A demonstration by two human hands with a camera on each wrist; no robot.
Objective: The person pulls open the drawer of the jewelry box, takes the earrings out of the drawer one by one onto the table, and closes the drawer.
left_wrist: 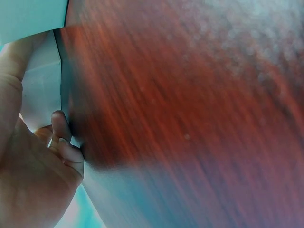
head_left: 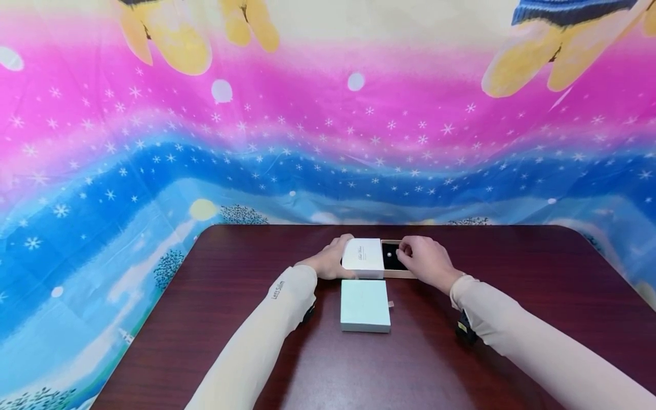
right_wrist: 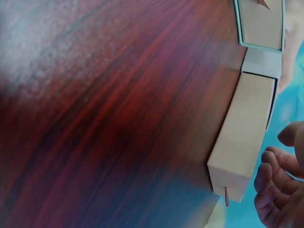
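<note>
On the table, my left hand grips the white box sleeve, thumb on its near side and fingers toward the far side. From the sleeve's right end a beige drawer is pulled partway out. Inside lies a black insert with a small white pearl-like bead on it. Bent fingers of my right hand hover over the drawer's right part. Whether they pinch something small is hidden. A pale mint box lies flat in front of the white one.
A short ribbon tab sticks out of the mint box's right side, and another tab hangs from the drawer's end. The dark red-brown table meets a colourful printed cloth behind its far edge.
</note>
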